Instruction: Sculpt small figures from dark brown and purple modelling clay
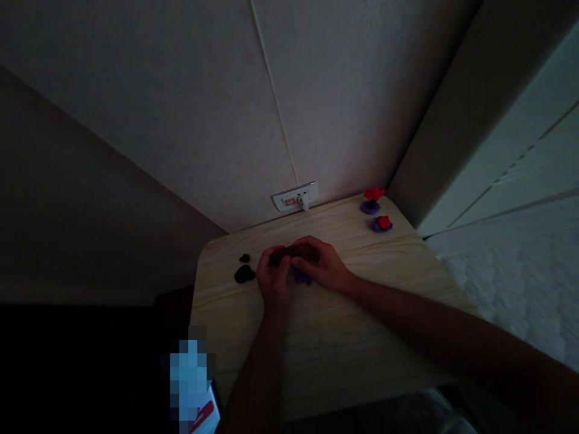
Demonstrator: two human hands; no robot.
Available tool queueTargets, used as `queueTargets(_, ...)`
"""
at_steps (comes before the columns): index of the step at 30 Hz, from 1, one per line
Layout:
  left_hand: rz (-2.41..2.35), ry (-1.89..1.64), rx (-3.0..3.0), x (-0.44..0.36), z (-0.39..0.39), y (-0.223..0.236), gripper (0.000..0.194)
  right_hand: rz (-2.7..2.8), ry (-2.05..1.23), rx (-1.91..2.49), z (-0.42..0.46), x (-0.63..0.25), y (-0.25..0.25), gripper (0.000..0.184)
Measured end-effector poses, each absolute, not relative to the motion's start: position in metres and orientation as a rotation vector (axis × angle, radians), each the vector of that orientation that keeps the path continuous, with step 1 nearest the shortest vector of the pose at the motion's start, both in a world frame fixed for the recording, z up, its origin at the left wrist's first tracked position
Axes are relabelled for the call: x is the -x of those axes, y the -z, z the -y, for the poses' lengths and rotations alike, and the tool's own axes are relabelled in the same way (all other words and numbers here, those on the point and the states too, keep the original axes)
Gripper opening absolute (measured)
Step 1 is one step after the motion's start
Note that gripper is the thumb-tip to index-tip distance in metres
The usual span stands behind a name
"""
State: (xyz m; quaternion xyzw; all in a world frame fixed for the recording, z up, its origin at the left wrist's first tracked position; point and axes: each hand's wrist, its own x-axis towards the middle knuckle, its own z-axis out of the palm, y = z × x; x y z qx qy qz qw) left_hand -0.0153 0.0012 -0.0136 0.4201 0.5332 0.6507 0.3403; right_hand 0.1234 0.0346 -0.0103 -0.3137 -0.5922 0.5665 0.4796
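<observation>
Over the middle of the wooden tabletop, my left hand and my right hand meet with curled fingers around a dark lump that looks like modelling clay. Both thumbs press on its near side; dim light hides its exact shape. A purple piece shows just below my right hand, and I cannot tell whether it touches the lump. Left of my left hand lie a larger black piece and a smaller black piece.
At the table's back right corner stand a red shape on a purple base and a purple cup-like piece with red inside. Behind is a wall socket with a plug. A lit screen is at lower left, white quilted bedding at right.
</observation>
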Motion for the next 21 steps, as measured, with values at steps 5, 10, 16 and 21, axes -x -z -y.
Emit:
queueTargets(5, -1.375, -1.702, -1.121, 0.019, -0.002, 0.018, 0.028, 1.5, -1.343, 0.79, -0.034, -0.124, 0.008, 0.032)
queueTargets(10, -1.408, -1.704, -1.152, 0.015, -0.001, 0.006, 0.031, 1.553, -1.261, 0.783, -0.034, -0.126, 0.007, 0.029)
queueTargets(16, -1.512, -1.641, -1.196, 0.013, -0.001, -0.003, 0.028, 1.568, -1.243, 0.796, -0.034, -0.126, 0.008, 0.032)
queueTargets(21, -1.511, -1.616, -1.136, 0.019, -0.002, 0.007, 0.03, 1.511, -1.314, 0.822, -0.033, -0.124, 0.005, 0.035)
